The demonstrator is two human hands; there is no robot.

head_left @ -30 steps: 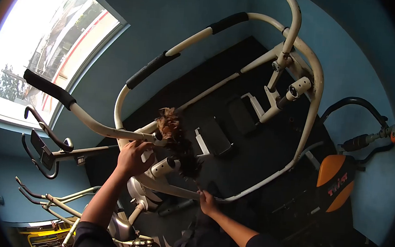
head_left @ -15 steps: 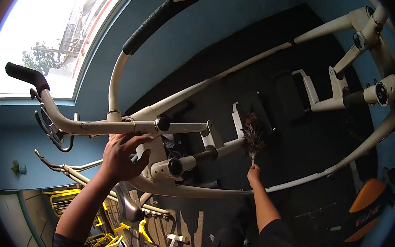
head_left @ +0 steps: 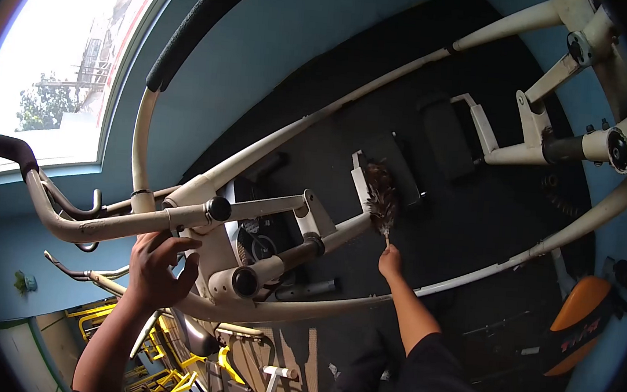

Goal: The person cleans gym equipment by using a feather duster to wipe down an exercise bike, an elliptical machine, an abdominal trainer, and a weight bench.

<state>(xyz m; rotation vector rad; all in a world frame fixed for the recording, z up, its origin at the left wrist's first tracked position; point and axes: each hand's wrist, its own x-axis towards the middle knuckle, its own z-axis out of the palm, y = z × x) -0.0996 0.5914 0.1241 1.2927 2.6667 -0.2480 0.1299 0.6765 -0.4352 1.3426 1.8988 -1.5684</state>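
My right hand (head_left: pixel 391 262) is closed round the thin handle of a feather duster (head_left: pixel 381 198). The dark brown feathers lie against a white bracket (head_left: pixel 361 183) beside a dark foot pedal (head_left: pixel 401 166) of the elliptical machine. My left hand (head_left: pixel 157 268) is on the machine's cream-white frame, just below a bent handlebar (head_left: pixel 116 226). Its thumb and one finger stand apart and curl, while the other fingers are partly hidden by the bar and appear to grip it.
Long frame tubes (head_left: pixel 334 310) curve round the pedals. A second pedal (head_left: pixel 447 136) lies farther right. An upright bar with a black foam grip (head_left: pixel 201 29) rises near the window (head_left: pixel 51 65). Yellow gym equipment (head_left: pixel 168 361) stands lower left, and an orange-and-black part (head_left: pixel 581 305) at right.
The view has shifted, so the machine and both hands appear farther left. My right hand keeps the duster by the bracket, its feathers now closer against it. My left hand stays at the frame.
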